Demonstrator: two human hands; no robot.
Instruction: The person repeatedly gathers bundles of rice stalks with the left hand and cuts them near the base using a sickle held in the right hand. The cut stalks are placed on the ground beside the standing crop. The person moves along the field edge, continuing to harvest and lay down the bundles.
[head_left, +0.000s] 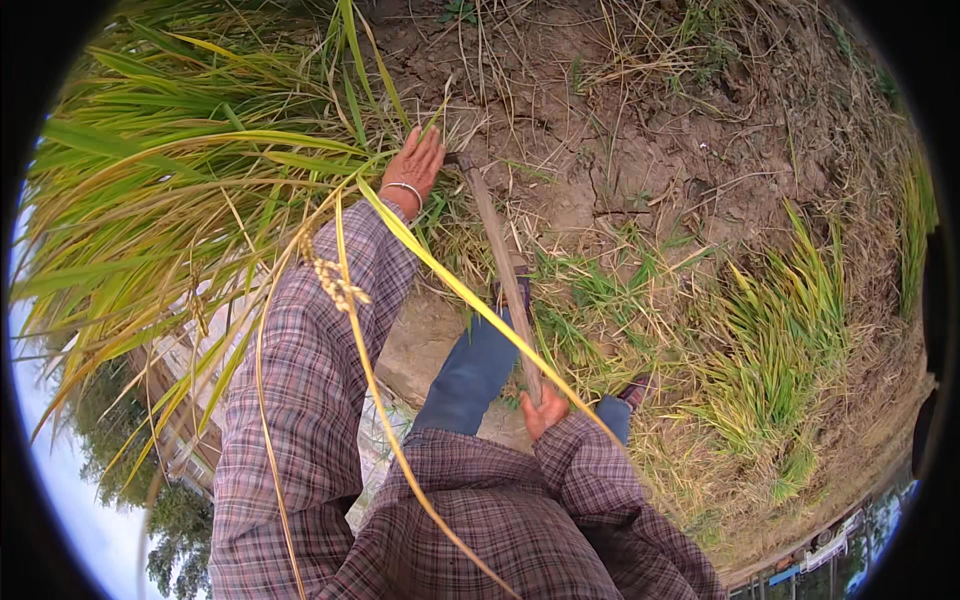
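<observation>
My left hand (414, 166), a pale bangle at its wrist, is closed around rice stalks (366, 161) low on the standing plants; its palm and thumb are hidden. My right hand (545, 412) grips the lower end of a long wooden handle (495, 251) near my waist. This handle belongs to a sickle, whose dark metal head (459, 159) sits just right of my left fingers. Most of its blade is hidden behind that hand. A drooping rice panicle (337, 285) and long yellow leaves cross in front of my left sleeve.
Dense rice plants (150, 172) lean over the left side. Cracked bare soil (555, 165) with dry straw lies ahead. Cut leaves (600, 292) are scattered by my feet. A pile of rice plants (780, 352) is on the right. My shoe (637, 390) stands near it.
</observation>
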